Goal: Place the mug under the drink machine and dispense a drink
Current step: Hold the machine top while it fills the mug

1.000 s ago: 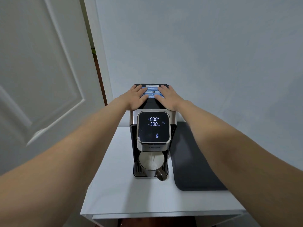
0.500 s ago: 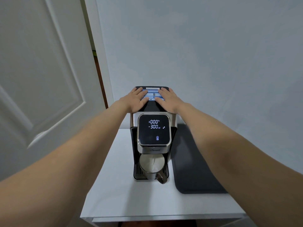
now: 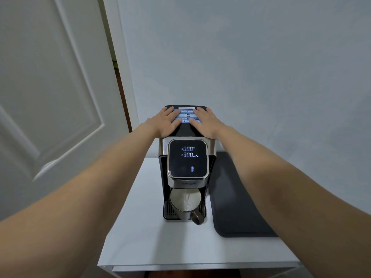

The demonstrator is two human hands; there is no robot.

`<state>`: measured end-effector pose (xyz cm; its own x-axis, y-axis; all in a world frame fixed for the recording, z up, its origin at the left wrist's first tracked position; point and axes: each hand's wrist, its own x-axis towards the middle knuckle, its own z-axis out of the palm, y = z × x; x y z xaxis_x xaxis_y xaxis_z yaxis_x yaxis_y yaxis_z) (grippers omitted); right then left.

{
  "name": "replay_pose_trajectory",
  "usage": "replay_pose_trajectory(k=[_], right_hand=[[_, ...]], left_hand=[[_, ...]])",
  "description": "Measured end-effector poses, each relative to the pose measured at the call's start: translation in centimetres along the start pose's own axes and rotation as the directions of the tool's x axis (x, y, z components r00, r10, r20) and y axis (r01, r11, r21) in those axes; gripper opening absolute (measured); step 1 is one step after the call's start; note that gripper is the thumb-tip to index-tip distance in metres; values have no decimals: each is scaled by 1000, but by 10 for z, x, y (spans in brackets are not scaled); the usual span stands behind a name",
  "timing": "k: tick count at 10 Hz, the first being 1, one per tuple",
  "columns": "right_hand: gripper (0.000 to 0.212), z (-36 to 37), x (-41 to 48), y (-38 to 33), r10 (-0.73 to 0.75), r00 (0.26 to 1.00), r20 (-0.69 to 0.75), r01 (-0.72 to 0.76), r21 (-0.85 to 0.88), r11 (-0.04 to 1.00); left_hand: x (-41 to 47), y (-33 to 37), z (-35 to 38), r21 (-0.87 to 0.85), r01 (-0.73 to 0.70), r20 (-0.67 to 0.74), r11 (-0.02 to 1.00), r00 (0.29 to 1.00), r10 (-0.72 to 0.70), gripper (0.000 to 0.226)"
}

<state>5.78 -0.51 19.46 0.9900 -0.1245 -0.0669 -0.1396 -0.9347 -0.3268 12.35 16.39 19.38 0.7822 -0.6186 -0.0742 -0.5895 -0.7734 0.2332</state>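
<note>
- Mug (image 3: 185, 205) is seen at lower centre of the frame, on the drip grille beneath the drink machine (image 3: 187, 163), well below both hands.
- Left hand (image 3: 167, 122) and right hand (image 3: 204, 122) are laid flat on the machine's top, fingers (image 3: 197, 114) spread, nothing gripped.
- Mug is set upright, handle turned toward lower right; a thin stream is seen falling into it.
- Mug is round, matte metal; machine is glossy black and steel on a white bench (image 3: 140, 227), beside a dark mat (image 3: 234, 203).

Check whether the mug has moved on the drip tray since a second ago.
No. The mug sits in the same spot on the drip tray under the drink machine, handle toward the dark mat.
</note>
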Motion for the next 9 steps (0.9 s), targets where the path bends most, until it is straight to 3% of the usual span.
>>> replay_pose_trajectory(k=[9], right_hand=[[61,0,0,0,16,1000,2,-16,-25,1000]], left_hand=[[-6,4,-4,33,54,3,998,999,-54,57]])
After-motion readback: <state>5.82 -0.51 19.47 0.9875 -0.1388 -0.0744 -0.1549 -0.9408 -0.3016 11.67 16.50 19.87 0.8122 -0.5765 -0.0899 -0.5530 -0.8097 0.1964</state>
